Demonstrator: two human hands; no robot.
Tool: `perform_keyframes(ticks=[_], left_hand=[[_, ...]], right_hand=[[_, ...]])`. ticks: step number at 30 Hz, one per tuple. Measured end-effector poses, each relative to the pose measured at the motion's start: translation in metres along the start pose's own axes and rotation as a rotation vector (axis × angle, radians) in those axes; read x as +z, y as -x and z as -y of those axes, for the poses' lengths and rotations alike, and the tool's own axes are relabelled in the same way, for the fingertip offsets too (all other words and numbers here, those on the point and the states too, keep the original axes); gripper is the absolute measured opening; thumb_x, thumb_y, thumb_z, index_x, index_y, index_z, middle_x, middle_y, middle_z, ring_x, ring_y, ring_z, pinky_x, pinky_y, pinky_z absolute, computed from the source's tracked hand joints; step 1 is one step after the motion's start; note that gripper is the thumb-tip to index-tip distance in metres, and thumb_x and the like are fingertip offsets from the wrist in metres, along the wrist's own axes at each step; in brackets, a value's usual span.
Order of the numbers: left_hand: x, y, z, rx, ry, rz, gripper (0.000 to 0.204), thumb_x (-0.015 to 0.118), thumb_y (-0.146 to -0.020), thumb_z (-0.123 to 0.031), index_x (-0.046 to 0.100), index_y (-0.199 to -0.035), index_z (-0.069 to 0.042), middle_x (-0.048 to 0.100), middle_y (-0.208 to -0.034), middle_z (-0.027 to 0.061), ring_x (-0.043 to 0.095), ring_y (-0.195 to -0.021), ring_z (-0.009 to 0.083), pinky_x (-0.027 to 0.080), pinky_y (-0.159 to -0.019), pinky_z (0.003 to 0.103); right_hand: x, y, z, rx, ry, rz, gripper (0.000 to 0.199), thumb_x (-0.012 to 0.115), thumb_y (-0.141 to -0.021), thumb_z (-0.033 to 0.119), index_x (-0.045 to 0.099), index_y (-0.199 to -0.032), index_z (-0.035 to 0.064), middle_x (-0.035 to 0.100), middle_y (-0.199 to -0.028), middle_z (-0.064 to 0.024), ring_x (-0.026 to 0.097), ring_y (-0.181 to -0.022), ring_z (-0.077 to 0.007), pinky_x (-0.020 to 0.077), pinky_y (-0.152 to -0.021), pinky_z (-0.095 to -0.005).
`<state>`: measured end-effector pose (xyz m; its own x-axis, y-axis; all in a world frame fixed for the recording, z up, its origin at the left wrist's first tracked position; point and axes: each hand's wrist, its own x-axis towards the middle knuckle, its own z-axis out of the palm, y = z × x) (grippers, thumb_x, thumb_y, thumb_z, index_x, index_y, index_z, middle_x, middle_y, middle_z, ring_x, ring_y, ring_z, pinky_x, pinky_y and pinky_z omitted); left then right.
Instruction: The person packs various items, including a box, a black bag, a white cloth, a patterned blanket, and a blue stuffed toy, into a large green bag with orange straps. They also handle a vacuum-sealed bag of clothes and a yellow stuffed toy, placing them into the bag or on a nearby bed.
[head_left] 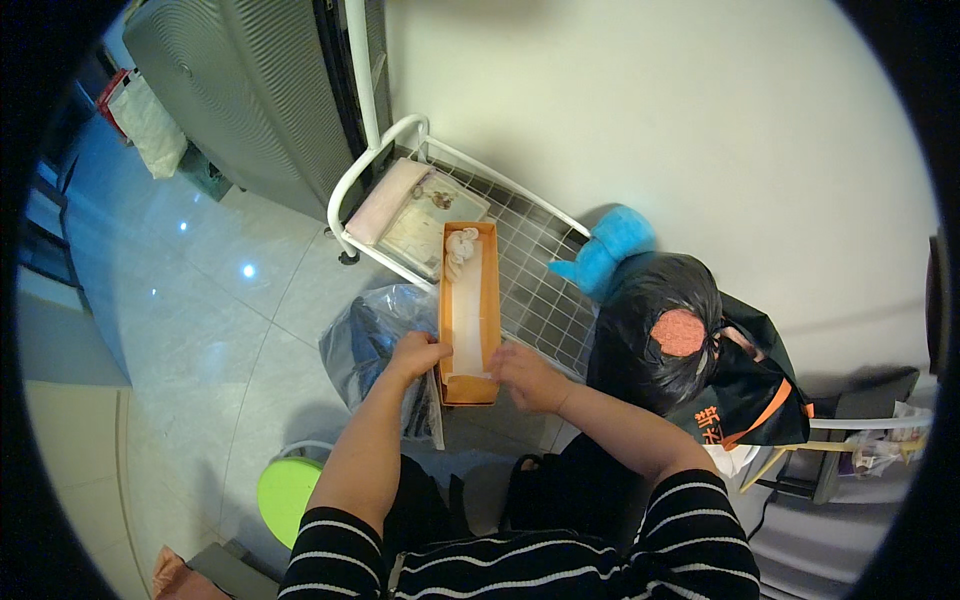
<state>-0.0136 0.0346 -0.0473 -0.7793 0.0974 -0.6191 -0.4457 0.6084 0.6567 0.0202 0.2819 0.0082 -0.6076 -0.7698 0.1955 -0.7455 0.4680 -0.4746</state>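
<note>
Gripping the near end of a long orange box from both sides, the left hand curls its fingers closed around the left wall while the right hand presses bent fingers against the right corner. That box rests on a white wire rack by a pale wall, over a glossy tiled floor, and holds white paper lining and a crumpled whitish lump at its far end. Nearby sit a clear plastic bag, a shiny black bag, a blue plush, a ribbed grey suitcase and a round green stool
</note>
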Motion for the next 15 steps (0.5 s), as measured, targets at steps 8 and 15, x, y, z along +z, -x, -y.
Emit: perform_keyframes(ticks=[8,15], left_hand=[[-0.008,0.014,-0.015,0.004,0.051,0.020,0.066,0.068,-0.064,-0.059,0.069,-0.088,0.003,0.068,-0.088,0.0193,0.066,-0.082,0.0292,0.050,-0.075,0.035],[-0.002,0.009,-0.009,-0.037,0.110,0.061,0.067,0.073,-0.065,-0.054,0.066,-0.096,0.005,0.067,-0.091,0.0154,0.063,-0.081,0.0240,0.048,-0.076,0.033]], right_hand=[[0.021,-0.058,-0.020,1.133,-0.389,-0.222,0.026,0.062,-0.078,0.012,0.059,-0.101,0.0011,0.058,-0.094,-0.0192,0.056,-0.095,-0.0366,0.0470,-0.081,-0.0431],[0.048,-0.050,-0.013,1.119,-0.052,-0.307,0.032,0.066,-0.074,0.015,0.058,-0.101,-0.0009,0.059,-0.099,-0.0215,0.058,-0.094,-0.0376,0.0473,-0.082,-0.0439]])
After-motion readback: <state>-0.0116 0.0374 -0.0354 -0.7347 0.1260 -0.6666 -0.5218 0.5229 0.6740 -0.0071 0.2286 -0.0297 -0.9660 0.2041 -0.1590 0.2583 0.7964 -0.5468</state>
